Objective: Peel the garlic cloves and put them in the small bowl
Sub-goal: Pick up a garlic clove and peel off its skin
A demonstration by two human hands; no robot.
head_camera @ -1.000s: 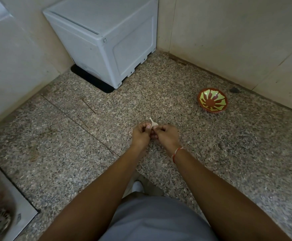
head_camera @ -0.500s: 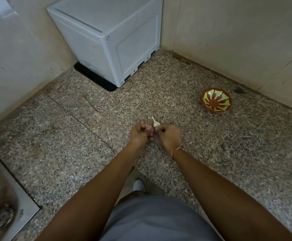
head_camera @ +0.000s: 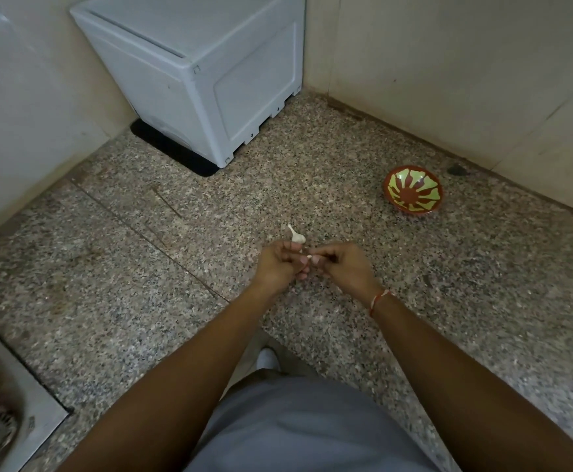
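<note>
On the speckled worktop (head_camera: 346, 158), the hands have drawn slightly apart. The right hand (head_camera: 344, 269) pinches a clove (head_camera: 312, 257); the left hand (head_camera: 280, 264) holds the garlic bulb (head_camera: 297, 236), so peeling has barely begun.

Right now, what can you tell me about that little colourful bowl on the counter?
The small round red bowl with yellow-green petal shapes painted inside looks like glazed clay. It stands upright on the speckled grey stone counter, near the cream tiled wall, off to the right beyond both hands. A red rim rings it, and the petals fan out from a red middle. Nothing touches it except the counter, and no garlic shows inside it.
</note>
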